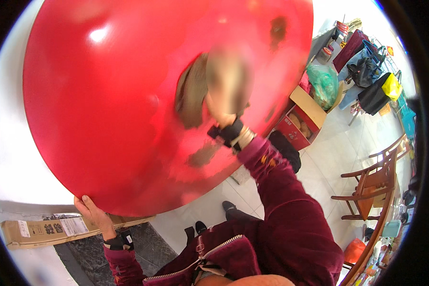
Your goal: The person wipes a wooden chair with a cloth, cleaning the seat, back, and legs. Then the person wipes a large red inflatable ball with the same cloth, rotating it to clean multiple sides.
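A large, glossy red round tabletop [105,119] fills the upper left and middle, tilted up, with light glare on it. My right hand [226,86] reaches up onto its face and presses a brownish-olive cloth [190,93] against it. The fingers of that hand are blurred, but the cloth bunches out on both sides. Dull dark patches mark the red surface below the wrist and at the upper right. My left hand [93,214] grips the tabletop's lower left rim, fingers closed at the edge. Black bands circle both wrists.
A flat cardboard carton [47,231] lies at the lower left beside a dark mat [124,252]. To the right stand an open red box [295,128], a green plastic bag [323,86] and hanging bags [367,71]. A wooden chair [374,181] stands on the tiled floor at far right.
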The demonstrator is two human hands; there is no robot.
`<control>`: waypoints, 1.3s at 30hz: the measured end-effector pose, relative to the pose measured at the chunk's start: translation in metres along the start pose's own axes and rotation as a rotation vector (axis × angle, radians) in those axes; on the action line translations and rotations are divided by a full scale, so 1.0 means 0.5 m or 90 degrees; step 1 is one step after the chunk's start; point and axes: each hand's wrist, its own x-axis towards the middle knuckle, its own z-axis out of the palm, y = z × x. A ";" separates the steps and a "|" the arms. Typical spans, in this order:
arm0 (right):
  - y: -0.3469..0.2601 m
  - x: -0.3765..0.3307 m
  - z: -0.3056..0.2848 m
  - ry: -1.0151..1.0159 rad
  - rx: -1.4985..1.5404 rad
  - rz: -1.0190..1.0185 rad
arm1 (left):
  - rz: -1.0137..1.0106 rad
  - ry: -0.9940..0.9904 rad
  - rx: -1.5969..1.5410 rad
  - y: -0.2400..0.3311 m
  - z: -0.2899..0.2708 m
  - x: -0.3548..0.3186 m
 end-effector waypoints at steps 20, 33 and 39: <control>0.349 -0.025 -0.072 0.014 -0.108 0.062 | -0.007 0.022 -0.035 0.010 0.013 -0.001; 0.050 -0.465 -0.023 -0.030 0.026 0.406 | 0.055 0.020 0.048 0.003 0.006 0.005; 0.119 -0.362 -0.039 -0.004 -0.076 0.284 | 0.037 0.028 0.049 0.007 0.010 0.006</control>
